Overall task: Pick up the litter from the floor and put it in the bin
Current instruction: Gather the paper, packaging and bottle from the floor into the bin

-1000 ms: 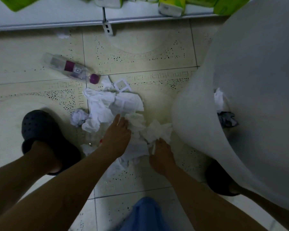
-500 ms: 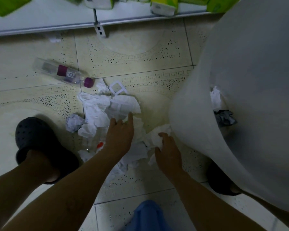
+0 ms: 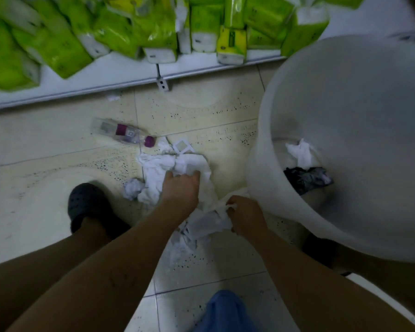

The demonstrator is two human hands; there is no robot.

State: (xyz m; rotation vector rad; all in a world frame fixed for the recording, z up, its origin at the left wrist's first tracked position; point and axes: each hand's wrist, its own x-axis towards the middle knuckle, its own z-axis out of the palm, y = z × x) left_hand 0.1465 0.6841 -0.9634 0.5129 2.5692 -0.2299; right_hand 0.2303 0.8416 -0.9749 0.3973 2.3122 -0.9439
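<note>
On the tiled floor (image 3: 46, 176), between the two forearms, the left hand (image 3: 180, 188) digs curled fingers into a heap of white paper (image 3: 153, 174) and grips its top layer. The right hand (image 3: 246, 218), just beside it, is clenched round a bunch of paper (image 3: 207, 224) that trails from the same heap. Just beyond the left hand's fingertips lies a small square packet (image 3: 181, 146). Further out and to the left is a clear bottle (image 3: 120, 133) on its side, its purple cap close to the heap. A separate crumpled ball (image 3: 133, 188) sits just left of the left hand. Immediately right of the right hand stands the white bin (image 3: 268, 200), its wall near the knuckles; white and dark scraps (image 3: 304, 168) lie at its bottom. A dark shoe (image 3: 86, 204) is planted left of the left forearm. Well beyond both hands, a white shelf (image 3: 106, 75) carries green packs (image 3: 58, 46). Blue cloth (image 3: 225, 312) shows on the near side of the forearms
</note>
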